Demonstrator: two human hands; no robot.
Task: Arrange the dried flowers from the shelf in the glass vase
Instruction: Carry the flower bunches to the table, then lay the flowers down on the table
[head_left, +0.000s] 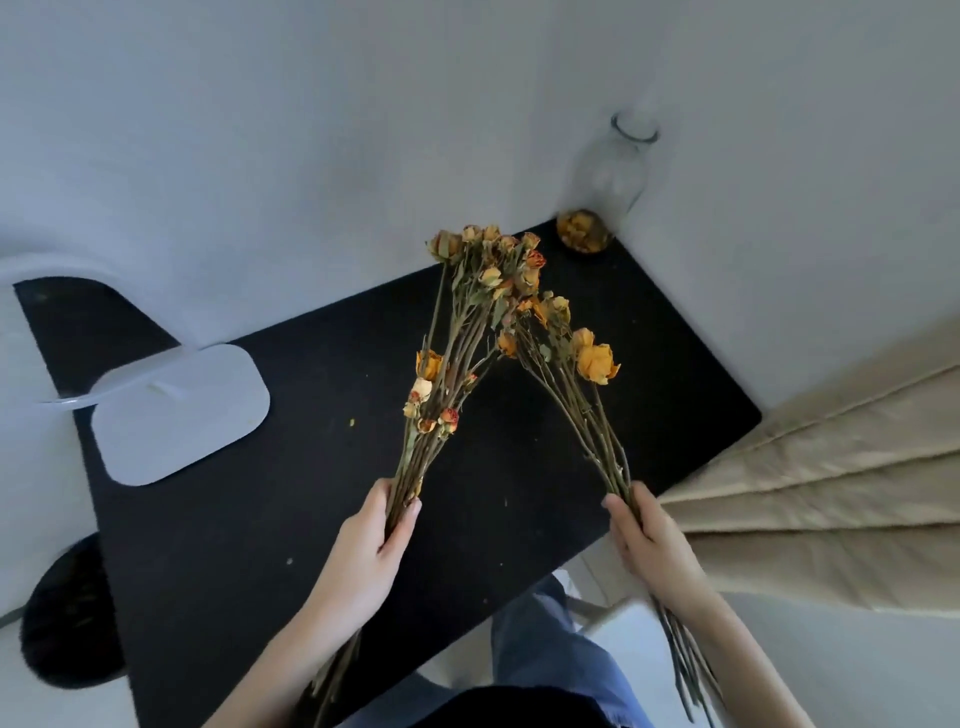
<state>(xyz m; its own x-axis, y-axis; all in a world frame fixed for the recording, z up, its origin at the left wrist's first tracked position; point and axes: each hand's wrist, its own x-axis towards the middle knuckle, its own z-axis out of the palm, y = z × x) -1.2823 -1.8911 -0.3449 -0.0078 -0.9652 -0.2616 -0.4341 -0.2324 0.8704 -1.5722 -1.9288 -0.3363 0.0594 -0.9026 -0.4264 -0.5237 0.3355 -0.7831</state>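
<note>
- Flowers are split into 2 bunches: left hand (382, 525) curls round the bigger bunch (457, 353), right hand (647, 535) round the smaller bunch (566, 384), both above the table (311, 519).
- Vase (618, 166) stands in the far corner, well apart, apparently empty.
- Step: sorting stems. Next, probably, 1 bunch goes stem-first into its narrow neck.

The vase (615, 171) is clear, smooth glass. The dried flowers (491, 278) look papery, on rough woody stems. The tabletop (519, 493) is matt black; the white stand base (176, 415) smooth; the beige cover (831, 493) quilted cloth.
</note>
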